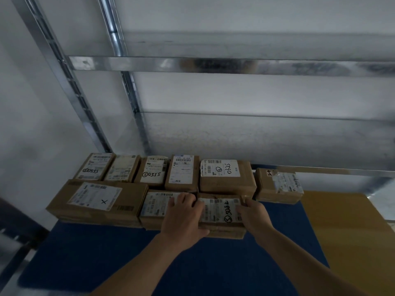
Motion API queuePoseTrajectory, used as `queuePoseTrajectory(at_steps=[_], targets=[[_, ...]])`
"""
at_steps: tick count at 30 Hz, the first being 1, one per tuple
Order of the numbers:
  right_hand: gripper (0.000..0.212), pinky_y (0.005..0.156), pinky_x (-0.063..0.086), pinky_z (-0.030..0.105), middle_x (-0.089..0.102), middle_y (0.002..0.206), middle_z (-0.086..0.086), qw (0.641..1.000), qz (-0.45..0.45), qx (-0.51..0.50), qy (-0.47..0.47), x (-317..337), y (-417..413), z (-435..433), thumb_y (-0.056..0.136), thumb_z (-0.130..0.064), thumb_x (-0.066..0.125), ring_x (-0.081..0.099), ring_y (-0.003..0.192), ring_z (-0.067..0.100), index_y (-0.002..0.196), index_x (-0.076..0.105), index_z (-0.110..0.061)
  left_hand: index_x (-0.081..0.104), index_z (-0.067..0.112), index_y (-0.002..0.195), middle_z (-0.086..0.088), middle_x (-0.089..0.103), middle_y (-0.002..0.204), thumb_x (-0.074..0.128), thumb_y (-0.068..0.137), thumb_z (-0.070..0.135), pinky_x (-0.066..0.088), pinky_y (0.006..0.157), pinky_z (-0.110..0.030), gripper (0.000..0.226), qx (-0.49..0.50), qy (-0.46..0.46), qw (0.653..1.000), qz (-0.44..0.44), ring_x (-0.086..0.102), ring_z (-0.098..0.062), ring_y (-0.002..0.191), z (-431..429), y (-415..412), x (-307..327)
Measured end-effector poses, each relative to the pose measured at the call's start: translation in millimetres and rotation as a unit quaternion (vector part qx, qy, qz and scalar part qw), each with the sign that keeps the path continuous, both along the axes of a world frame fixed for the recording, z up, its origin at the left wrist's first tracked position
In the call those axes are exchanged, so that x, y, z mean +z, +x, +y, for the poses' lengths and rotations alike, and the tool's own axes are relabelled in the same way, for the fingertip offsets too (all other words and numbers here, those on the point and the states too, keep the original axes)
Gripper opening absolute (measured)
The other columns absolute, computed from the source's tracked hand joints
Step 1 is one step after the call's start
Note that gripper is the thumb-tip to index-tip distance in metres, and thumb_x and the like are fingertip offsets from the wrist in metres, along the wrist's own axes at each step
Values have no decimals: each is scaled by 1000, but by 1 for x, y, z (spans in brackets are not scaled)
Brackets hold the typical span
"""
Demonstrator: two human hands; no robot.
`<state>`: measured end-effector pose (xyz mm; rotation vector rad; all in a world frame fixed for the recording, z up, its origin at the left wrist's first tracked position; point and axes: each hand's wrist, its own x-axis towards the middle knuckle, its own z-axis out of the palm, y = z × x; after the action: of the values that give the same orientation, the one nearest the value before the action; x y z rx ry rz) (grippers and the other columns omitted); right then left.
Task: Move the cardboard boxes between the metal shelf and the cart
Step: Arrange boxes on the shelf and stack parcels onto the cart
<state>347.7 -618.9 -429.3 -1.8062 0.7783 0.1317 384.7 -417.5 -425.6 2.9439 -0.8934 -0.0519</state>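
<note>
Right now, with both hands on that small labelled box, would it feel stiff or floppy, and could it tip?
Probably stiff: the cardboard box keeps square edges between the left hand and right hand. Tipping or rolling seems unlikely, since it is low and flat-sided. Its label might be slightly slippery.

Both hands gripped a small labelled cardboard box (220, 210) on the blue surface (106, 253). The left hand (183, 212) curled over its left edge and the right hand (253, 214) held its right corner. At its nine o'clock lay a larger box (96, 201) marked X, and at twelve o'clock a row of boxes (183, 171) stood beneath the metal shelf rail (213, 65).
</note>
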Motion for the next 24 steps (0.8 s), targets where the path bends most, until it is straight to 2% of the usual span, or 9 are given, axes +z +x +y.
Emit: queuePoseTrajectory(at_steps=[4,6,8,10,12,14,16,20,24], targets=[[16,47,45,14,69,92,-5,995,-38,44,-77,18,-13,6,96,-17,52,65,79,7,101,65,-25,46,25,126,1,35,139,55,80,70,27,112,-49,65,1,-27,1000,-13,24,-25,138,5,-3,10],[16,46,46,16,68,89,-6,986,-70,73,-130,25,-20,12,96,-17,51,65,74,6,104,61,-27,47,26,124,2,35,139,53,80,71,29,111,-49,63,-1,-42,999,-23,25,-24,139,10,-5,15],[21,47,47,17,67,100,-8,963,-107,121,-215,29,-24,18,96,-20,53,65,74,5,114,58,-28,45,25,128,1,34,142,51,80,72,30,110,-50,67,-2,-47,998,-32,26,-24,139,14,-6,21],[35,58,52,20,59,124,-9,921,-144,183,-312,34,-26,22,94,-29,56,64,90,4,129,52,-26,41,24,133,0,32,146,49,81,72,30,110,-50,72,5,-48,998,-44,24,-26,140,20,-7,28],[49,87,55,34,44,146,-9,884,-166,221,-378,42,-25,28,94,-40,54,53,124,13,140,44,-27,39,23,135,-2,29,150,48,82,72,30,110,-52,73,16,-50,997,-53,21,-28,143,28,-10,37],[62,116,34,43,18,162,-9,864,-159,243,-411,54,-25,36,97,-46,49,21,150,20,153,28,-29,36,23,139,-4,22,156,47,85,71,28,113,-52,73,34,-49,997,-56,14,-29,146,37,-14,48],[69,124,11,40,-3,162,-6,851,-149,264,-428,66,-24,43,99,-51,44,-2,152,17,157,12,-30,29,21,146,-5,15,160,44,88,69,26,114,-50,77,53,-40,996,-62,8,-29,148,47,-19,61],[71,119,-5,34,-15,159,-7,823,-181,300,-448,94,-23,59,100,-54,35,-15,148,13,157,-1,-31,21,20,150,-5,8,163,42,90,67,22,115,-51,79,96,-41,991,-79,6,-30,149,69,-35,87],[72,120,-4,33,-17,161,-4,790,-219,338,-462,118,-24,73,101,-53,32,-14,149,13,158,-4,-24,12,19,154,-5,2,164,41,92,67,17,117,-53,84,148,-57,982,-99,2,-29,150,89,-57,109]])
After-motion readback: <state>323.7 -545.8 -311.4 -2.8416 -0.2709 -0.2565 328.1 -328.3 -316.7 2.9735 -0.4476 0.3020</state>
